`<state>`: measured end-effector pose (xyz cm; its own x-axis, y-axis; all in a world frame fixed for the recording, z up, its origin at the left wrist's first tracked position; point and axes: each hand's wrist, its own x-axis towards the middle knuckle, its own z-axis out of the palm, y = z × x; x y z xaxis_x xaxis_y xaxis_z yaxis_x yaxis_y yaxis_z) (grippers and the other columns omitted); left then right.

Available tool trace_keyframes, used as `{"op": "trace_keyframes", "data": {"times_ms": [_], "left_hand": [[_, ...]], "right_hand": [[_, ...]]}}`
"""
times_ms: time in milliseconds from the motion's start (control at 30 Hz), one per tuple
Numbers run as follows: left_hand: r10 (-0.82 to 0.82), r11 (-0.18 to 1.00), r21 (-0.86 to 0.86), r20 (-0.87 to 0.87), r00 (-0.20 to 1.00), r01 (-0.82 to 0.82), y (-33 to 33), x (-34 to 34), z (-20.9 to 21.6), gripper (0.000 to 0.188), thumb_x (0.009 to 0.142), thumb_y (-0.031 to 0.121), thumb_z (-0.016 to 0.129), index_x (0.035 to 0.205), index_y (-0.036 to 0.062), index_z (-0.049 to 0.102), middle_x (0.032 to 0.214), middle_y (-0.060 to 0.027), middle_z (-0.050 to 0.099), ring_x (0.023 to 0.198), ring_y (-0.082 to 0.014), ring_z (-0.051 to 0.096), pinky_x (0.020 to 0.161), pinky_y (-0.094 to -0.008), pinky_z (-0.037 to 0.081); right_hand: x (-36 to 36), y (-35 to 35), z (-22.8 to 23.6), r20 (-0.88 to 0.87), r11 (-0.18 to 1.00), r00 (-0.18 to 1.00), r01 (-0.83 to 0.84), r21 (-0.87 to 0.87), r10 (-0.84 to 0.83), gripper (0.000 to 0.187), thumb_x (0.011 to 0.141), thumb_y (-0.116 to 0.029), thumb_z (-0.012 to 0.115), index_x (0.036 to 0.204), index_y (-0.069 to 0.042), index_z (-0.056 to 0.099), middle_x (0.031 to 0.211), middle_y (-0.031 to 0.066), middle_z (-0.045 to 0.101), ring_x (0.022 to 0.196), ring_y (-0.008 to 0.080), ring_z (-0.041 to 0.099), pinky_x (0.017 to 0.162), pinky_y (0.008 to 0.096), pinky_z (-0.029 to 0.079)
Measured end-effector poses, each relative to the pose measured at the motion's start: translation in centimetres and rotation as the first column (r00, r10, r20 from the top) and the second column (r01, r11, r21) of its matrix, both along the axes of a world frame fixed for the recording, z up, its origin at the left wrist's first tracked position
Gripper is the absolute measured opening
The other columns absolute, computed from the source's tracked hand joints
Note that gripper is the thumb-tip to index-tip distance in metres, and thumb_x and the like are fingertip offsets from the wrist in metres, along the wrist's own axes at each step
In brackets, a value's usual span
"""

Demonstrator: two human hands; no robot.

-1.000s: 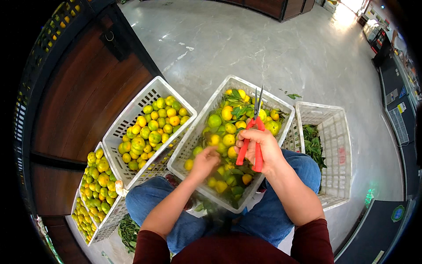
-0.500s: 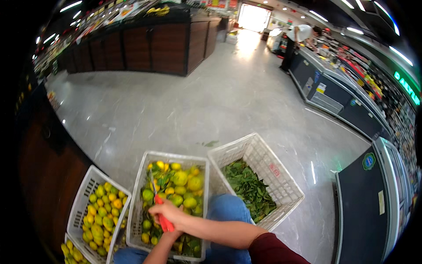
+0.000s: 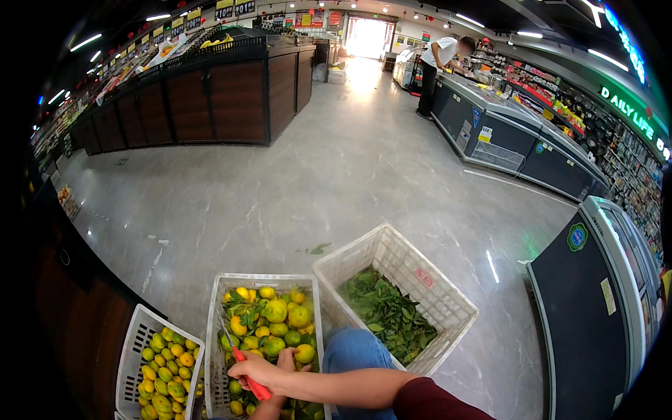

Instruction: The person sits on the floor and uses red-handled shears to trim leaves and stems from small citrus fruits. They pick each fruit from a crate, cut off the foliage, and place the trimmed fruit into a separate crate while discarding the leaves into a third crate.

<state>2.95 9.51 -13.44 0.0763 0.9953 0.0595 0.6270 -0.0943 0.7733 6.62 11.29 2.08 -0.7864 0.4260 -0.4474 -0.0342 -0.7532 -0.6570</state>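
My right hand is closed around the red handles of a pair of snips, whose thin metal blades point up and left over the middle crate. That white crate holds green and yellow mandarins with leaves among them. Beneath my right forearm, my left hand reaches into the same crate. Its fingers curl around a yellow mandarin; my right arm covers part of this hand.
Left stands a crate of leafless mandarins; right, a tilted white crate holds cut leaves. My knee is between crates. Dark freezers line the right, wooden counters the far left. A person bends over a freezer.
My left hand has come out from under the right hand and moved right onto a yellow mandarin. The snips stay in my right hand. The view has tilted up, so the crates sit lower.
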Motion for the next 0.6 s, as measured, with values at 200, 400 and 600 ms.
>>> {"op": "trace_keyframes", "data": {"times_ms": [200,400,600], "left_hand": [[-0.006,1.000,-0.022,-0.272,0.962,0.000,0.2,1.1,2.1,0.067,0.059,0.026,0.073,0.112,0.0048,0.037,0.103,-0.0192,0.043,0.094,-0.0366,0.044,0.081,-0.0415,0.037],[-0.031,0.988,-0.152,-0.173,0.984,0.004,-0.1,1.7,1.5,0.072,0.060,0.034,0.071,0.116,0.0063,0.036,0.107,-0.0211,0.046,0.099,-0.0402,0.044,0.082,-0.0425,0.038],[-0.066,0.985,-0.166,-0.070,0.995,0.053,-1.6,1.9,0.4,0.052,0.078,0.025,0.052,0.119,0.0018,0.030,0.113,-0.0243,0.043,0.104,-0.0345,0.044,0.089,-0.0382,0.034]], "right_hand": [[0.0,-0.2,-0.4,0.037,0.999,0.999,-0.008,0.034,0.007,0.017,0.071,-0.013,0.058,0.077,-0.006,0.043,0.061,0.0022,0.046,0.049,0.0101,0.045,0.043,0.0230,0.036],[-0.3,-0.4,-0.7,0.038,0.999,0.999,-0.027,0.027,0.026,0.017,0.071,-0.011,0.057,0.077,-0.006,0.042,0.061,0.0024,0.045,0.048,0.0103,0.044,0.042,0.0236,0.035],[-0.7,-0.3,-0.7,0.029,0.999,1.000,-0.001,0.035,0.000,0.017,0.070,-0.009,0.057,0.076,-0.005,0.041,0.059,0.0032,0.044,0.046,0.0118,0.044,0.040,0.0246,0.034]]}}
